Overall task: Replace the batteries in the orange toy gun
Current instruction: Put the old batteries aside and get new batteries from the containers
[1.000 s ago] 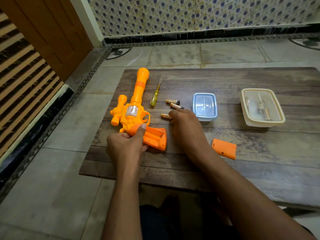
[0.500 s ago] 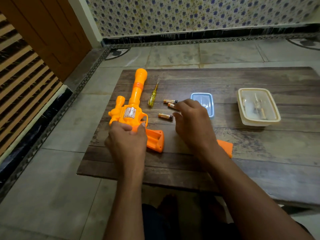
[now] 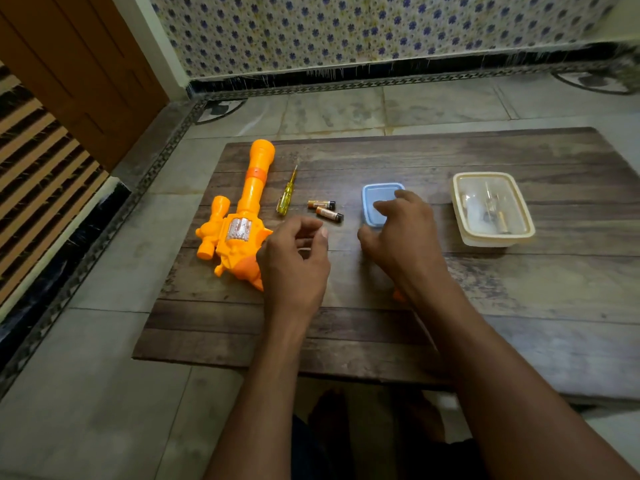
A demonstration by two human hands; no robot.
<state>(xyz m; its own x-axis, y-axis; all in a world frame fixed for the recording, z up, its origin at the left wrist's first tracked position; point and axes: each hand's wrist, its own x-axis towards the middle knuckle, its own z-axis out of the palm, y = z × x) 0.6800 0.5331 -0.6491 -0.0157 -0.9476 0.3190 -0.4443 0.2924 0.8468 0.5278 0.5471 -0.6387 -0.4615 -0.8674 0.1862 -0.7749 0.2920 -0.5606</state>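
The orange toy gun (image 3: 242, 233) lies on the wooden table (image 3: 519, 289) at the left, barrel pointing away, its grip hidden under my left hand (image 3: 294, 265). My left hand hovers there with fingers curled and thumb toward them; whether it holds anything is hidden. Two batteries (image 3: 325, 209) lie side by side just beyond it. A third battery seen earlier is out of sight. My right hand (image 3: 401, 240) reaches over the small blue box (image 3: 374, 199), fingers spread and touching it. A corner of the orange battery cover (image 3: 398, 296) peeks out under my right wrist.
A yellow-handled screwdriver (image 3: 286, 195) lies between the gun barrel and the batteries. A cream plastic container (image 3: 493, 207) holding small items stands at the right. The table sits low on a tiled floor, with a wooden door at the far left.
My left hand let go of the gun and moved right, over where the third battery lay. My right hand moved from the batteries to the blue box.
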